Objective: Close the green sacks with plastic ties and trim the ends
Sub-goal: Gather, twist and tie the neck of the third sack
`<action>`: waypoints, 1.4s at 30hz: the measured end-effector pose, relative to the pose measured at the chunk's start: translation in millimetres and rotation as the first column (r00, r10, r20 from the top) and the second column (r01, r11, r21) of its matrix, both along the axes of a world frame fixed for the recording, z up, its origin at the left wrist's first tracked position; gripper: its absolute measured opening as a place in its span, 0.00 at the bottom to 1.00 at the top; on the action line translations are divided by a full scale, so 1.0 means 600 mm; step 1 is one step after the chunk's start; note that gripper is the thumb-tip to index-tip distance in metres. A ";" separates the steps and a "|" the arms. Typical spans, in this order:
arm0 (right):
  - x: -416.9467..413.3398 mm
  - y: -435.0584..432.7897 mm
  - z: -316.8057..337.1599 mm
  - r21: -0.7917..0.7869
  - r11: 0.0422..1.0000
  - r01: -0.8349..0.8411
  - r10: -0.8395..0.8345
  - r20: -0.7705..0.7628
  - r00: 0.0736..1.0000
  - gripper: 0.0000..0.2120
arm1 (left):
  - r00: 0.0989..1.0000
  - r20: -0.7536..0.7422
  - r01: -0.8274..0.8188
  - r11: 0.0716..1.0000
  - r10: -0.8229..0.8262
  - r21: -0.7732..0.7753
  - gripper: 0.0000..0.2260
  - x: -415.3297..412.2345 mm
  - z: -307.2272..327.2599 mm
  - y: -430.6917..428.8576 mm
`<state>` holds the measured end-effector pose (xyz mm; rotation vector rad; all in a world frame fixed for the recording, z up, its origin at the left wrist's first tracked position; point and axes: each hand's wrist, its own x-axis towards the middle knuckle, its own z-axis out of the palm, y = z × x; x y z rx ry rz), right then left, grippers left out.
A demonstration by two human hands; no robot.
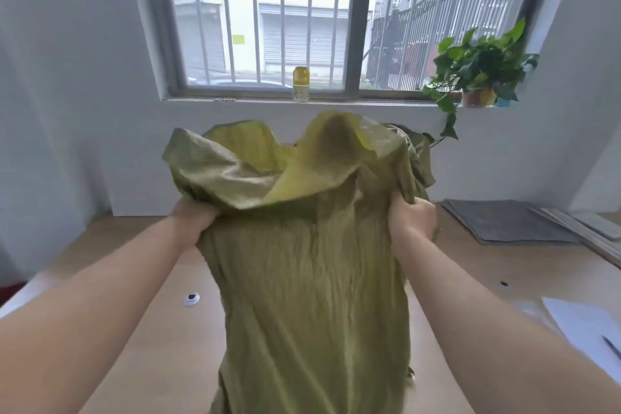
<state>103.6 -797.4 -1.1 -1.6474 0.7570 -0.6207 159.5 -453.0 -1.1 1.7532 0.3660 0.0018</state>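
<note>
A green sack [309,279] fills the centre of the frame, upright over the wooden table [144,346], its mouth flopped open at mid-frame; the left hand [195,215] grips its left edge; the right hand [415,217] clutches bunched fabric on its right; a potted plant [480,74] sits upper right.

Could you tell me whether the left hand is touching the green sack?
Touching. The head view shows the left hand gripping bunched fabric of the green sack, just below its open mouth.

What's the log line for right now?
left hand: grips green sack | right hand: grips green sack | sack mouth: open, untied
</note>
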 end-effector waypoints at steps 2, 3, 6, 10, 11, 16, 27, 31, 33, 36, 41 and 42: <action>-0.001 -0.014 -0.003 -0.007 0.991 0.134 -0.134 -0.121 0.984 0.11 | 0.995 -0.101 -0.005 1.000 0.006 0.019 0.20 -0.007 -0.023 0.012; 0.001 -0.018 -0.012 0.008 0.988 0.153 -0.150 -0.151 0.977 0.09 | 0.987 -0.158 0.013 1.000 -0.014 -0.006 0.19 -0.016 -0.036 0.014; 0.000 -0.027 -0.034 0.066 0.988 0.136 -0.124 -0.165 0.978 0.14 | 0.958 -0.170 0.174 0.939 -0.231 -0.297 0.19 -0.042 -0.061 0.004; -0.016 -0.051 -0.039 0.223 0.967 -0.120 0.105 0.080 0.991 0.20 | 0.888 -0.082 0.411 0.860 -0.453 -0.303 0.30 -0.078 -0.098 0.007; -0.023 -0.055 -0.045 0.226 0.941 -0.252 0.230 0.120 0.966 0.26 | 0.865 -0.091 0.457 0.850 -0.493 -0.262 0.33 -0.085 -0.111 0.003; -0.057 -0.072 -0.085 0.226 0.818 -0.528 0.544 -0.007 0.839 0.37 | 0.935 0.095 0.352 0.873 -0.341 -0.338 0.16 -0.106 -0.108 -0.059; -0.075 -0.161 -0.051 0.267 0.926 -0.267 0.134 0.428 0.894 0.07 | 0.948 0.315 0.173 0.888 -0.034 -0.425 0.16 -0.134 -0.062 -0.088; -0.105 -0.181 -0.040 0.279 0.876 -0.393 0.250 0.434 0.865 0.05 | 0.920 0.324 0.341 0.859 -0.221 -0.383 0.18 -0.161 -0.038 -0.095; -0.106 -0.192 -0.019 0.257 0.873 -0.414 0.270 0.452 0.850 0.09 | 0.916 0.356 0.335 0.841 -0.185 -0.424 0.16 -0.165 -0.012 -0.101; -0.102 -0.193 0.002 0.256 0.868 -0.426 0.249 0.517 0.819 0.10 | 0.904 0.425 0.273 0.828 -0.047 -0.489 0.12 -0.160 0.006 -0.101; -0.106 -0.186 -0.009 0.204 0.874 -0.441 0.286 0.518 0.806 0.16 | 0.912 0.400 0.291 0.829 -0.089 -0.477 0.24 -0.170 -0.014 -0.089; -0.108 -0.186 -0.007 0.206 0.871 -0.446 0.289 0.520 0.804 0.15 | 0.914 0.388 0.308 0.827 -0.120 -0.471 0.24 -0.171 -0.014 -0.089</action>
